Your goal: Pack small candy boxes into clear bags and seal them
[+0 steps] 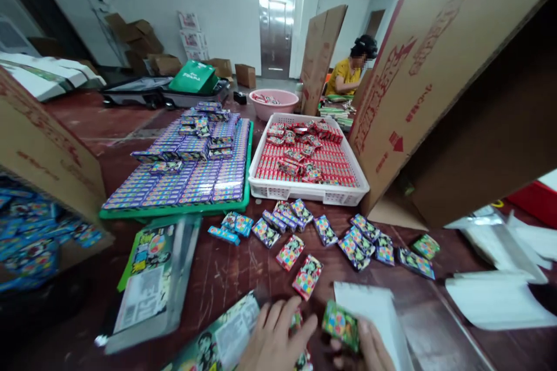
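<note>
My right hand (372,348) is closed on a small green printed box (340,324), holding it tilted low in front of me. Just left of it, my left hand (276,336) curls over a small red box (296,323), which shows between forefinger and thumb. More red packaging peeks out below that thumb; the palm hides the rest. Beside the left hand lies a green printed packet (228,333). A white sheet (369,301) sits behind the right hand. Two loose red boxes (308,277) lie just beyond my fingers, with several purple boxes (357,248) and blue boxes (237,223) farther out.
A green tray (174,211) bears rows of purple boxes; a white basket (308,192) holds red ones. Cardboard panels (404,81) flank the table. A clear sleeve with a printed card (150,278) lies left. Farther back are a pink basin (274,109) and a seated person (346,75).
</note>
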The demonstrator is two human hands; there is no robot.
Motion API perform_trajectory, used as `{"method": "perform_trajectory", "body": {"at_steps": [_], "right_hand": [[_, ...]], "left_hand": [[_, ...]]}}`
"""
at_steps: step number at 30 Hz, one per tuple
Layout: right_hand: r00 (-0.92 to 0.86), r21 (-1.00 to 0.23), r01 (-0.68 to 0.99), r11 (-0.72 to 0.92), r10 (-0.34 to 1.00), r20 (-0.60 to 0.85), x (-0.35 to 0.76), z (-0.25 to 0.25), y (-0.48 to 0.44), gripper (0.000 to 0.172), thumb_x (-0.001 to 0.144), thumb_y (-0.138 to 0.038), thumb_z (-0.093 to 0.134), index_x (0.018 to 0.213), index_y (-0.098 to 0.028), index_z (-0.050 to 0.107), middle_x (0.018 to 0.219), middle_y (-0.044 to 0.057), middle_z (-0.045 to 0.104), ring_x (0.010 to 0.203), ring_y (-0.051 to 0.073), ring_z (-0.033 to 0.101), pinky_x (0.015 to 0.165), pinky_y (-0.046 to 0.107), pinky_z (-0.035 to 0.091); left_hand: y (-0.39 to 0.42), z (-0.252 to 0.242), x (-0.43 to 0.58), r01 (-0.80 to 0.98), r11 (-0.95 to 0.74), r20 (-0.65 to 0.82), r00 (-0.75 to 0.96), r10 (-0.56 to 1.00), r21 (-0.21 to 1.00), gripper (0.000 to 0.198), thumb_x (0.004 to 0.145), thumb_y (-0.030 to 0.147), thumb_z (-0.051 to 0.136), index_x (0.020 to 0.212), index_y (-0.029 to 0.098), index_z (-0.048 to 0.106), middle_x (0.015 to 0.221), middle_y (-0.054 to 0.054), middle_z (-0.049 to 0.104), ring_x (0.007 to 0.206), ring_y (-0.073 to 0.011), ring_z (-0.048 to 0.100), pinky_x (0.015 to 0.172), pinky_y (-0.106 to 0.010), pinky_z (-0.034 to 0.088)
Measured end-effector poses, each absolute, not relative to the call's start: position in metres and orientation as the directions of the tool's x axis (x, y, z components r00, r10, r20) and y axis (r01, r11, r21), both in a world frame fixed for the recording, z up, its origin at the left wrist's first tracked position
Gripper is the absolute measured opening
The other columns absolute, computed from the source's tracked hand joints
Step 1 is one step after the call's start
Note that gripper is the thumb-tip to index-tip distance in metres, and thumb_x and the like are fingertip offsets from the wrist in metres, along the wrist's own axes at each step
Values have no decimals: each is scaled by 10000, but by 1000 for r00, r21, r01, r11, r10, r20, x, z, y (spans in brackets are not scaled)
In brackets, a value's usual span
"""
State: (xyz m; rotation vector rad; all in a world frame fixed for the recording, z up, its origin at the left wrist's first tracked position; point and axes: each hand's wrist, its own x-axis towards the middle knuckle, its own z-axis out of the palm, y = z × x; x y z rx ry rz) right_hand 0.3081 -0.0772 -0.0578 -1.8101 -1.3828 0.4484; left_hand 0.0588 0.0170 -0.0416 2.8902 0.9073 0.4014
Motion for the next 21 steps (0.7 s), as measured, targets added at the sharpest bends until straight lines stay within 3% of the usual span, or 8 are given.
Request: {"method": "perform_trajectory", "body": {"at_steps": [3,4,7,11,13,16,19,21], "right_hand": [[310,-704,701,-117,938,153,294,-37,-86,386,1034,-445,405,1316,-298,625,1176,54,740,1029,273,723,852,431,630],[164,-626,778,-45,977,135,293,-29,-88,388,1026,-435,443,1335,-278,615,1273,79,698,1112,279,689,943,453,592],[-183,-401,900,172,983,11,297,-8,-90,487,943,-489,610,1393,-304,580,1421,95,599,1201,322,610,1007,530,530],[-300,-302,914,271,952,-52,304,2,-76,759,856,-487,712,1523,-269,424,1583,122,417,1336,386,462,1049,587,460],[-352,-313,896,315,934,-68,307,1,-65,844,847,-438,717,1569,-228,332,1589,135,402,1386,387,402,1102,590,400],[-387,-376,863,338,920,-60,308,1,-52,844,840,-393,703,1566,-195,322,1473,151,516,1337,369,448,1139,584,351],[-298,-494,832,253,955,-12,307,5,-54,866,828,-434,710,1564,-212,310,1415,159,523,1286,371,478,1093,580,411],[-233,-574,795,194,972,6,305,7,-62,860,825,-458,719,1552,-238,317,1391,152,520,1278,367,480,1057,563,455]], "left_hand": [[6,-24,60,606,-746,62,764,643,275,1380,478,814,802,1586,193,263,1513,-181,476,1303,-405,464,1147,-617,298],[5,-17,60,620,-724,38,751,659,302,1424,470,820,803,1595,165,226,1526,-192,456,1335,-408,428,1171,-618,248],[5,-6,58,667,-660,-30,711,703,345,1214,670,661,801,1588,119,218,1426,-188,538,1294,-373,462,1153,-570,271],[3,-3,48,648,-647,-53,722,690,402,887,810,377,707,1548,116,289,1389,-174,539,1258,-347,494,1130,-561,319],[-1,1,46,607,-647,-5,731,682,462,830,767,207,670,1519,133,327,1416,-170,489,1313,-339,458,1151,-539,332],[-11,9,49,494,-567,98,691,716,659,818,705,58,598,1469,191,338,1455,-149,413,1391,-294,412,1175,-473,364],[-24,12,57,291,-391,162,584,796,873,760,757,139,669,1412,225,293,1473,-155,385,1345,-265,492,1095,-437,468],[-32,7,62,221,-352,221,460,860,910,703,781,243,744,1338,235,314,1368,-141,472,1205,-247,590,982,-421,531]]}}
